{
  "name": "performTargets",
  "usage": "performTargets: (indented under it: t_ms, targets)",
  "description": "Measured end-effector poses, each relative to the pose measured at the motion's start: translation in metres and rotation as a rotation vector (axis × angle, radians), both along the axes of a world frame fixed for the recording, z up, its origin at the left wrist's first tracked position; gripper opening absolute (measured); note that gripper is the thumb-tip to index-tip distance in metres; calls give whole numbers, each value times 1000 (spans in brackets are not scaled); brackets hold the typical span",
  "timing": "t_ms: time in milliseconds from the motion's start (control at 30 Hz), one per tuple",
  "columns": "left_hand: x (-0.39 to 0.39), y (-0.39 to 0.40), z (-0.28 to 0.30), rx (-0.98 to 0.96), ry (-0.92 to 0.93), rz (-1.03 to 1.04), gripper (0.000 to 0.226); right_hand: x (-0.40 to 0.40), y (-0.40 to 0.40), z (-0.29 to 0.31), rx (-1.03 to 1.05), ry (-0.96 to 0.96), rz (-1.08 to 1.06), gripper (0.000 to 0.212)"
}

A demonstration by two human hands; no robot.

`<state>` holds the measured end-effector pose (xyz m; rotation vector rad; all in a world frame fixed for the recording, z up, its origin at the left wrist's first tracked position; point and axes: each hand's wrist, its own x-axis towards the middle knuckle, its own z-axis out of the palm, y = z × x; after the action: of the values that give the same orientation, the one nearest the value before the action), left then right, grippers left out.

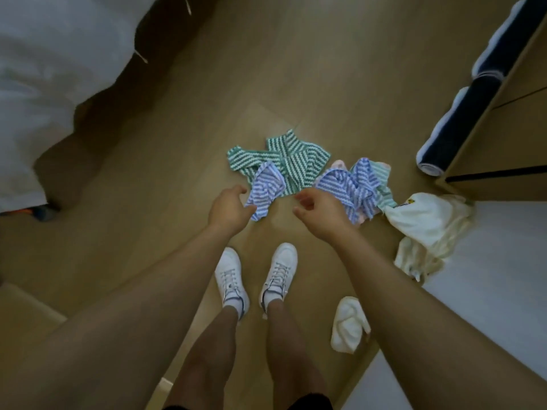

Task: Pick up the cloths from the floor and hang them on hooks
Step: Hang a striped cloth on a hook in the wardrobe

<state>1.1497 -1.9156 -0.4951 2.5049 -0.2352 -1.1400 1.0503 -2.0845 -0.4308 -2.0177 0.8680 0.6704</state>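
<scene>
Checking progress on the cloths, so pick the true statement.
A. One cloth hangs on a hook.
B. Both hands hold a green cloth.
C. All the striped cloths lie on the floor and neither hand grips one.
C: the green striped cloth and both blue striped cloths lie on the floor; the left hand and right hand hover, gripping nothing.

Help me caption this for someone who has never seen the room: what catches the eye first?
A heap of striped cloths lies on the wooden floor ahead of the white shoes: a green one, a blue one overlapping it and another blue one to its right. Both bare hands reach down at them, the left hand at the first blue cloth's edge, the right hand in front of the second.
</scene>
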Motion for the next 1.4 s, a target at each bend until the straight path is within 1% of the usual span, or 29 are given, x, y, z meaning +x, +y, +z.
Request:
performTargets:
  t_ms: [100,200,233,300,333,400,500,600,667,733,800,900,967,1033,1100,1167,1233,1300,1400]
  targets:
    - [17,-6,-97,-6,17,-44,52,20,-4,-97,26,4,-4,32]
    - [32,-11,-187,-2,63,-38,55,37,0,-184,50,4,8,34]
    - [36,-13,-213,4,77,-32,51,42,1,-209,55,2,18,35]
    - [39,-18,-258,26,96,-32,36,50,2,-254,54,-1,43,35]
    - [40,-21,-276,38,101,-31,32,54,2,-272,50,-7,59,33]
    - [40,-25,-305,51,113,-10,33,61,4,-301,52,-23,98,32]
    - [38,-33,-331,51,104,64,25,66,5,-327,31,-38,117,32]
    - [37,-35,-326,46,-45,95,19,65,6,-328,25,-64,132,37]
    - [38,-34,-306,8,-116,48,19,65,6,-313,27,-95,140,41]
    - [40,-33,-275,-77,-140,-30,16,68,6,-289,24,-150,155,47]
    - [44,-33,-237,-158,-166,-111,6,76,3,-260,26,-195,176,53]
    - [56,-30,-171,-251,-228,-172,11,88,3,-207,27,-207,206,56]
    - [69,-27,-124,-283,-258,-208,13,93,3,-168,-22,-204,198,50]
    - [82,-24,-74,-317,-270,-242,12,98,4,-123,-66,-238,142,35]
    - [96,-23,-18,-348,-296,-278,13,104,4,-75,-85,-305,89,19]
    - [107,-25,41,-392,-322,-316,13,112,6,-25,-124,-383,53,11]
    - [119,-27,101,-438,-348,-359,14,119,5,25,-174,-441,14,9]
    - [131,-28,160,-489,-393,-388,13,127,1,77,-216,-489,-4,11]
    - [147,-23,250,-537,-490,-434,13,138,-1,164,-222,-565,4,15]
